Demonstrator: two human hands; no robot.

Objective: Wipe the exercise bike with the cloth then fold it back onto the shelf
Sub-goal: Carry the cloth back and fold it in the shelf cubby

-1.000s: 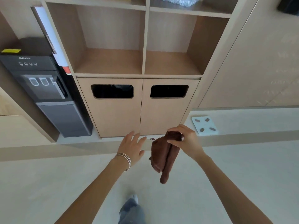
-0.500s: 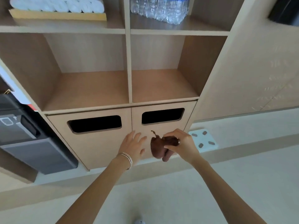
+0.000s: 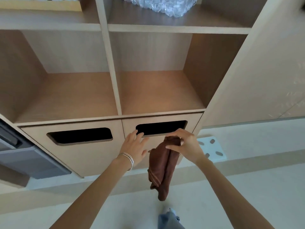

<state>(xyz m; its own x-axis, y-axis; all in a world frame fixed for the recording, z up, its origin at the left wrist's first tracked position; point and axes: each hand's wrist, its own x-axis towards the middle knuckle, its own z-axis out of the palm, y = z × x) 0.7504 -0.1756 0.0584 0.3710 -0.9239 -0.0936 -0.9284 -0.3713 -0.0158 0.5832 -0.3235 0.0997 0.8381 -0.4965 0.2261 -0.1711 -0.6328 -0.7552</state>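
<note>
My right hand (image 3: 186,146) pinches the top of a brown cloth (image 3: 162,167), which hangs down long and loosely folded in front of the lower cabinet. My left hand (image 3: 134,147) is just left of the cloth with fingers spread and holds nothing. Straight ahead is the wooden shelf unit (image 3: 112,75); its two open compartments at chest height show bare boards. No exercise bike is in view.
Below the shelf are two cabinet doors with dark slot openings (image 3: 161,128). A pack of water bottles (image 3: 158,4) sits on the upper shelf. A dark water dispenser (image 3: 19,154) stands at the left, a white scale (image 3: 212,149) lies on the floor at the right.
The view has come closer to the shelf unit. Both hands have risen to the cabinet slot, and the cloth hangs down longer than half a second ago.
</note>
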